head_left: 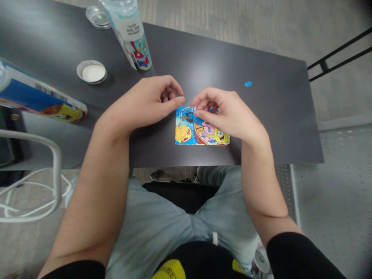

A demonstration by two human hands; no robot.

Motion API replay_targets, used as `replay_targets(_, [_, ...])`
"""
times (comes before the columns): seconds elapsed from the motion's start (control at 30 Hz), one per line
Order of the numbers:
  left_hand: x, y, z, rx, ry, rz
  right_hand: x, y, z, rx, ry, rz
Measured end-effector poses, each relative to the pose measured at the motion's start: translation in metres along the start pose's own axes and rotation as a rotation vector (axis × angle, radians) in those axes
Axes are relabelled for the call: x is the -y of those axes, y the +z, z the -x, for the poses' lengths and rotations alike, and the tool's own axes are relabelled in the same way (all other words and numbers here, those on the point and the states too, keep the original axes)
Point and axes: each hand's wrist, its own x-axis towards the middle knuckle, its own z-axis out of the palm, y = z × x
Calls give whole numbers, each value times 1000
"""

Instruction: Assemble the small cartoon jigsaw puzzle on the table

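Note:
A cartoon jigsaw puzzle [200, 133] lies near the front edge of the dark table, mostly assembled, with a dark gap in its upper left part. My left hand [158, 97] is at the puzzle's top left corner, thumb and forefinger pinched together; whatever they may hold is too small to make out. Over the upper right part of the puzzle, my right hand [223, 110] has its thumb and fingertips closed on a small blue puzzle piece [190, 110] beside the gap. The right hand hides part of the picture. A loose blue piece [248, 83] lies farther right.
A clear printed tube [135, 38] stands at the back left. Two round lids [92, 72] lie near it. Another printed tube [43, 97] is at far left, above a white curved metal frame [55, 170]. The table's [285, 116] right edge borders a grey surface.

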Motion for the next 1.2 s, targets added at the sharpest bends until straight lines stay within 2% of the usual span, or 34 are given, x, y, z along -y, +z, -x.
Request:
replay_targets(0.23, [10,6,-3,26,41,22,-7,5,-3,20,-30,-9])
replay_targets(0.47, [0,-1,1,83,37,5,-6,5,-4,49,24,-48])
replay_targets(0.67, [-4,-2,3,120,84,-14,-8,5,-4,16,18,-77])
replay_targets(0.9, [3,0,1,118,139,59,-26,11,-9,-6,-172,-108])
replay_targets(1.07, [4,1,0,98,135,76,-29,12,-9,15,-206,-88])
replay_targets(1.2, [3,4,-1,110,143,74,-28,12,-9,5,-167,-73])
